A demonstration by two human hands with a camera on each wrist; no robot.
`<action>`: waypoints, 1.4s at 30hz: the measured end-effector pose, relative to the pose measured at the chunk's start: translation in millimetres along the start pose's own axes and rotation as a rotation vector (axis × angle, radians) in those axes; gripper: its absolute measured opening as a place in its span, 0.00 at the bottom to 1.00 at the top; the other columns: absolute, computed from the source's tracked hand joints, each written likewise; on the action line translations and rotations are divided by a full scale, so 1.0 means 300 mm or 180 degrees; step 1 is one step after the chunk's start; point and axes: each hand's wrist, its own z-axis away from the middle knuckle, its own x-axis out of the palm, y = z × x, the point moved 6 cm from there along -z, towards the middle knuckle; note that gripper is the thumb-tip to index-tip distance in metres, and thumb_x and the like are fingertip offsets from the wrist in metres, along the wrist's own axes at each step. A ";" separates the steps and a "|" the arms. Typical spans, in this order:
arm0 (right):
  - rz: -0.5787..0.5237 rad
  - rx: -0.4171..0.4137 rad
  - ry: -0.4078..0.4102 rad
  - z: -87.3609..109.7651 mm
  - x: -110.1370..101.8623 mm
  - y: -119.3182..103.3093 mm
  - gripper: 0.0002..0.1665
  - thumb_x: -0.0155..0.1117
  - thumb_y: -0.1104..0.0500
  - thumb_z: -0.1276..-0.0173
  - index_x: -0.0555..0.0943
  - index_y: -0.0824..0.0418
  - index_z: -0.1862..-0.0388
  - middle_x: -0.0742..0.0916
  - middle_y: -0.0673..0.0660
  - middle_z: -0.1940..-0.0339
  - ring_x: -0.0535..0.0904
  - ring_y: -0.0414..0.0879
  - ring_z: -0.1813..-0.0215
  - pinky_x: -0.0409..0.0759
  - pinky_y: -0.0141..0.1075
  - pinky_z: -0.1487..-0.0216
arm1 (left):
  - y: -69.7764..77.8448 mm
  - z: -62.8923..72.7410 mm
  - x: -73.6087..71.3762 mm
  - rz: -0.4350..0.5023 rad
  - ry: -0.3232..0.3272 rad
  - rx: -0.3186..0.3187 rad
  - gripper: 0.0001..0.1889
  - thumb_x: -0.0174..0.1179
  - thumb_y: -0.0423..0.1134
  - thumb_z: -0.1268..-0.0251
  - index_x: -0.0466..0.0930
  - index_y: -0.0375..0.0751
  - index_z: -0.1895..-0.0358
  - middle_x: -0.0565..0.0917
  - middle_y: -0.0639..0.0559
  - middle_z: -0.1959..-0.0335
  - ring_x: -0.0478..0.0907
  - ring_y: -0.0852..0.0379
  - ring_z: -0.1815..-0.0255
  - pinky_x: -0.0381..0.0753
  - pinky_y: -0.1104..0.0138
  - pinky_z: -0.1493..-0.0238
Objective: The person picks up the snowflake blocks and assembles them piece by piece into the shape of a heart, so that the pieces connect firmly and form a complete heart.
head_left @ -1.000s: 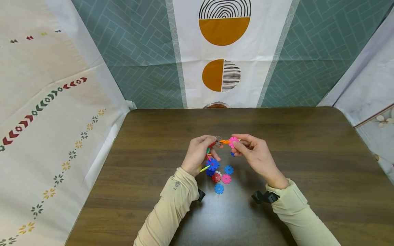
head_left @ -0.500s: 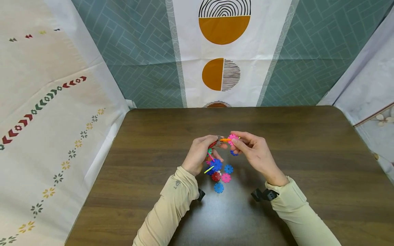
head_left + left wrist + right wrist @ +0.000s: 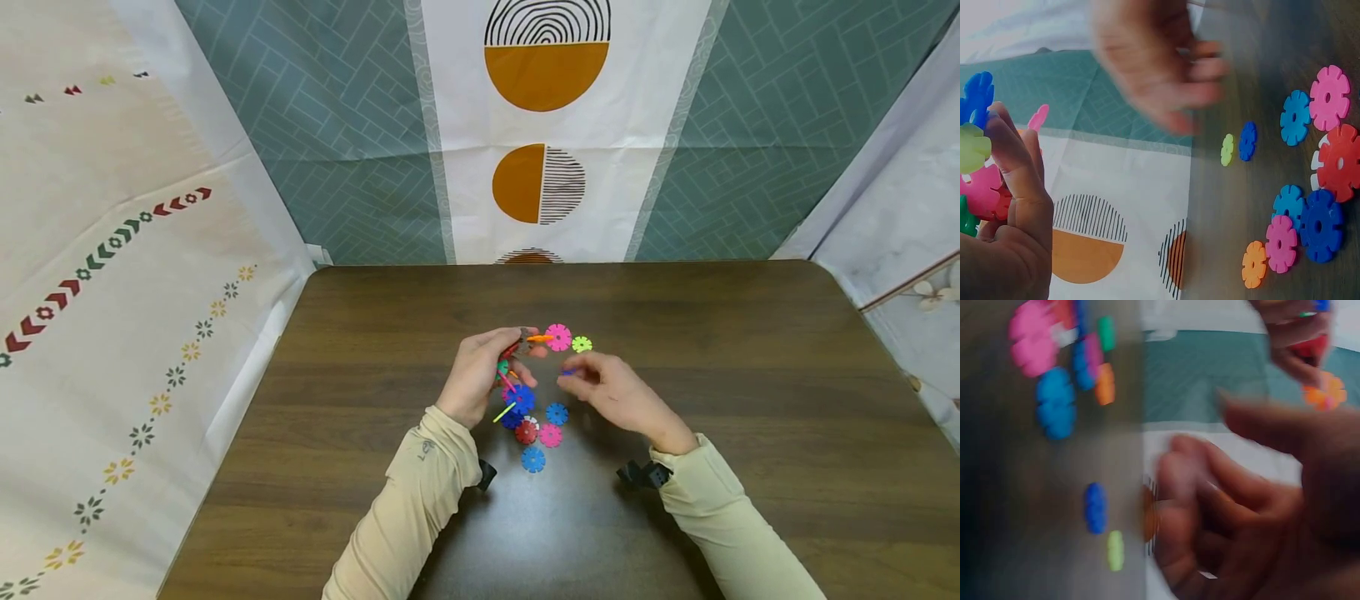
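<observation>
My left hand [image 3: 472, 375] holds a curved chain of interlocking notched plastic discs [image 3: 558, 337] above the table. The chain's orange and pink end sticks out to the right, while a blue disc [image 3: 520, 399] hangs at its lower end. Part of the chain is hidden by the fingers. My right hand [image 3: 618, 396] is over the table with nothing seen in its grasp; it blurs in both wrist views, thumb apart from the bent fingers. Close to its fingertips lies a small blue disc [image 3: 1247, 141], partly covered in the head view. A yellow-green disc [image 3: 582, 344] lies just beyond.
Loose discs lie on the brown table [image 3: 750, 375] below the hands: a blue one [image 3: 557, 414], a pink one [image 3: 551, 435], a red one [image 3: 527, 431] and a light blue one [image 3: 533, 459]. An orange disc [image 3: 1254, 265] shows in the left wrist view. Patterned cloths hang around the table.
My right hand has let go of the chain's pink end disc and moved down toward the blue disc. The yellow-green disc is now uncovered. My left hand keeps its hold, almost in place.
</observation>
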 end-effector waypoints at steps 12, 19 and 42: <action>0.1162 0.0242 -0.0388 -0.020 0.105 0.088 0.17 0.76 0.53 0.43 0.80 0.59 0.60 0.78 0.53 0.67 0.73 0.45 0.65 0.76 0.40 0.60 | 0.007 0.004 -0.012 -0.0073 0.0011 0.0059 0.19 0.50 0.43 0.25 0.80 0.33 0.44 0.86 0.42 0.59 0.82 0.55 0.81 0.82 0.64 0.75; 0.0945 0.0230 -0.0494 -0.023 0.099 0.090 0.12 0.72 0.58 0.39 0.77 0.60 0.64 0.78 0.51 0.70 0.73 0.45 0.68 0.75 0.38 0.64 | 0.007 0.004 -0.014 -0.0043 0.0038 0.0068 0.17 0.50 0.43 0.26 0.81 0.35 0.47 0.86 0.41 0.59 0.81 0.54 0.82 0.81 0.65 0.75; -0.0621 -0.0952 0.1353 0.053 -0.131 -0.122 0.08 0.58 0.66 0.29 0.76 0.67 0.52 0.82 0.62 0.58 0.75 0.55 0.62 0.73 0.28 0.66 | 0.013 0.012 -0.019 -0.0118 0.0051 0.0074 0.17 0.48 0.42 0.25 0.81 0.36 0.48 0.85 0.39 0.59 0.80 0.54 0.82 0.80 0.66 0.74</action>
